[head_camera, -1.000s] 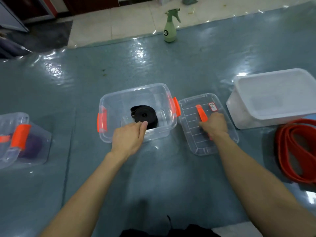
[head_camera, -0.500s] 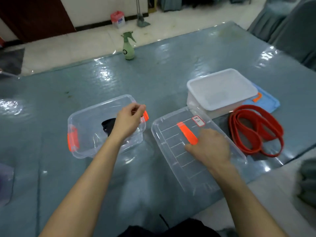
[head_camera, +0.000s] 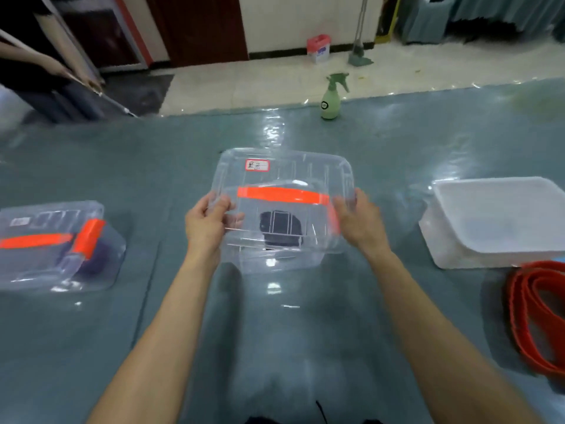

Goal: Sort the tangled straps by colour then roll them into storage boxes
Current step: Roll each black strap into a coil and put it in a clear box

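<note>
A clear lid with an orange handle sits over the clear storage box in the middle of the table. Through the lid I see the rolled black strap inside. My left hand pinches the lid's left edge. My right hand holds its right edge, partly covering an orange latch. A tangle of red straps lies on the table at the far right. At the left stands a closed clear box with something dark purple inside.
A white lidded tub stands at the right, behind the red straps. A green spray bottle stands at the table's far edge. A person with a long pole is at the upper left beyond the table.
The lid lay on the table right of the open box under my right hand. Now both hands hold it over the box, covering the black strap.
</note>
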{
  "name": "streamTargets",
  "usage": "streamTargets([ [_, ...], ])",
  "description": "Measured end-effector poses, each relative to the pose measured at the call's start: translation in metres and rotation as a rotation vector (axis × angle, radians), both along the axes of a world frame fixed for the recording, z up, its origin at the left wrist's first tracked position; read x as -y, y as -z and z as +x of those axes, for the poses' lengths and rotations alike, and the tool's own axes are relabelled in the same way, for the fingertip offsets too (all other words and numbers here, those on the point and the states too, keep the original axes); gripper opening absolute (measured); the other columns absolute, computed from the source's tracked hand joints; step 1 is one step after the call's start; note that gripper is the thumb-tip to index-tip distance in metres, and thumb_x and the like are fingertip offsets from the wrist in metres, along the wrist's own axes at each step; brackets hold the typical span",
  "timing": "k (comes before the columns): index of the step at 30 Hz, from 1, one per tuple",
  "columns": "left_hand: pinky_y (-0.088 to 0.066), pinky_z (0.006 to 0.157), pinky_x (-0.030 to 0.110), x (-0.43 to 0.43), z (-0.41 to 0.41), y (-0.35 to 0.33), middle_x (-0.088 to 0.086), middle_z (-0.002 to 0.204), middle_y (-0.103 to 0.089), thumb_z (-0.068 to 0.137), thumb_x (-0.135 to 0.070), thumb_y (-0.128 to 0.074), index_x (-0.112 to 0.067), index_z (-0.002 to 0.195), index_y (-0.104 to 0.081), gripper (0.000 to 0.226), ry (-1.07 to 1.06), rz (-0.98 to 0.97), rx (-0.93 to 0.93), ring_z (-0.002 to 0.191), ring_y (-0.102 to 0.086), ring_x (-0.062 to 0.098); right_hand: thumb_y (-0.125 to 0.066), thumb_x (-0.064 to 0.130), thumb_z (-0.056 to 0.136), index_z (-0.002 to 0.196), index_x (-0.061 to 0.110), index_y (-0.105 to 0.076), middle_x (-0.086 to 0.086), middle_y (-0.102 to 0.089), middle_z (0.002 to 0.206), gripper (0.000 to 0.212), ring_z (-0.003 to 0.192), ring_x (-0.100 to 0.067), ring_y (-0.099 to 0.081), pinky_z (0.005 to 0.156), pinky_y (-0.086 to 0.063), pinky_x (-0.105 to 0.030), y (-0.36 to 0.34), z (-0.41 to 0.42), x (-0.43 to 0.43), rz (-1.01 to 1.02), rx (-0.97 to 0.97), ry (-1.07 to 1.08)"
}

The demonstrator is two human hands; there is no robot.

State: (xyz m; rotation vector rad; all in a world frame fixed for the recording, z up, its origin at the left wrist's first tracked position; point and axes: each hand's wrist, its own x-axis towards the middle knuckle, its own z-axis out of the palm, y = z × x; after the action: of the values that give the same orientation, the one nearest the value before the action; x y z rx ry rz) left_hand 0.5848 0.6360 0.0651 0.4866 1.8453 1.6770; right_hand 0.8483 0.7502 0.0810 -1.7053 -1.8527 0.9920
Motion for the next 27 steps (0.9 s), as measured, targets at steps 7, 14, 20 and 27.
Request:
streamTargets([
  [7,-0.05,0.112,0.051,0.001,-0.006,0.044,0.023,0.131,-0.069,0.11,-0.033,-0.061,-0.005,0.126,-0.073,0.034,-0.072,-0.364,-0.383,0.124,-0.065,0.039,-0.04,0.014,0.113,0.131,-0.005,-0.052,-0.027,-0.062,0.124,0.029,0.11,-0.046,-0.06,0.084,-0.044,-0.045,0.037,-0.042,-0.026,0.027,0.059,-0.093],
  [14,-0.049,0.079,0.041,0.01,-0.003,0.076,0.005,0.094,-0.064,0.11,-0.03,-0.05,-0.02,0.095,-0.06,0.021,-0.06,-0.431,-0.337,0.087,-0.058,0.027,-0.037,0.018,0.112,0.155,-0.001,-0.04,-0.024,-0.036,0.161,0.046,0.149,-0.043,-0.036,0.121,-0.035,-0.053,0.063,-0.044,-0.019,-0.049,0.1,-0.135],
  [20,-0.049,0.117,0.047,0.006,0.003,0.079,0.013,0.147,-0.066,0.102,-0.037,-0.073,-0.006,0.151,-0.056,0.061,-0.279,-0.311,-0.034,0.134,-0.065,0.033,-0.062,0.046,0.105,0.167,0.004,-0.026,-0.018,-0.047,0.163,0.083,0.149,-0.037,-0.047,0.122,-0.039,-0.048,0.062,-0.033,-0.01,-0.253,-0.214,0.161],
  [27,-0.05,0.09,0.024,0.004,0.026,0.073,-0.005,0.113,-0.079,0.096,-0.017,-0.073,-0.021,0.119,-0.073,0.024,-0.457,-0.22,-0.387,0.098,-0.071,0.016,-0.054,0.009,0.103,0.163,0.018,-0.047,-0.008,-0.061,0.154,0.061,0.139,-0.029,-0.059,0.121,-0.043,-0.042,0.068,-0.027,0.019,0.206,-0.194,0.024],
])
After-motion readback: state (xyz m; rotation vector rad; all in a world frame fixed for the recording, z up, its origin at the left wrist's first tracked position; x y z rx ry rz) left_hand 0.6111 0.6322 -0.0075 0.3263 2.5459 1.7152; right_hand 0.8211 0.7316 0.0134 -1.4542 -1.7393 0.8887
